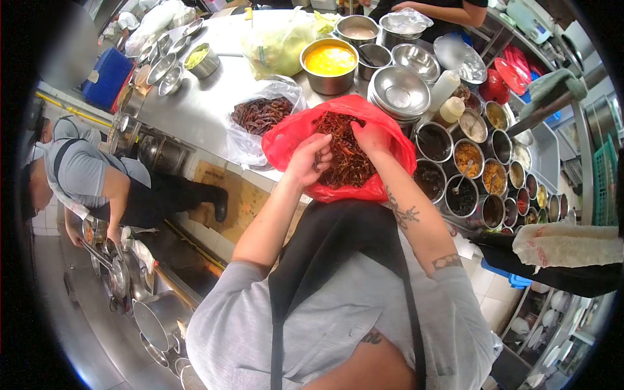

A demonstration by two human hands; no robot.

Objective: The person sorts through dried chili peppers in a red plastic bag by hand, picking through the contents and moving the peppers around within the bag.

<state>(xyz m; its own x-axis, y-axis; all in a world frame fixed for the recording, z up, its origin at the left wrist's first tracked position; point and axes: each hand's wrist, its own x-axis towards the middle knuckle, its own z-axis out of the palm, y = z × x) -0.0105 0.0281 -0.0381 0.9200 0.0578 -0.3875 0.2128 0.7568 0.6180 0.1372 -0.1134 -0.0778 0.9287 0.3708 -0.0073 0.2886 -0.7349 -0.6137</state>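
Apparently picking through dark, dried pieces [349, 162] inside a red plastic bag [279, 144] at the steel counter [170, 109], with a curled left hand [313, 160] and a right hand [372, 138] dug in. Impossible to tell any grip. Seemingly calls next for a light touch.

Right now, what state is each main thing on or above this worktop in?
Red bag: open, filled with dried pieces
Left hand: fingers curled, grip unclear
Right hand: fingers at the dried pieces
Clear bag: open, filled
Green-tinged bag: bulging
Steel pot: uncovered, yellow contents
Steel bowls: stacked
Ingredient containers: mostly uncovered
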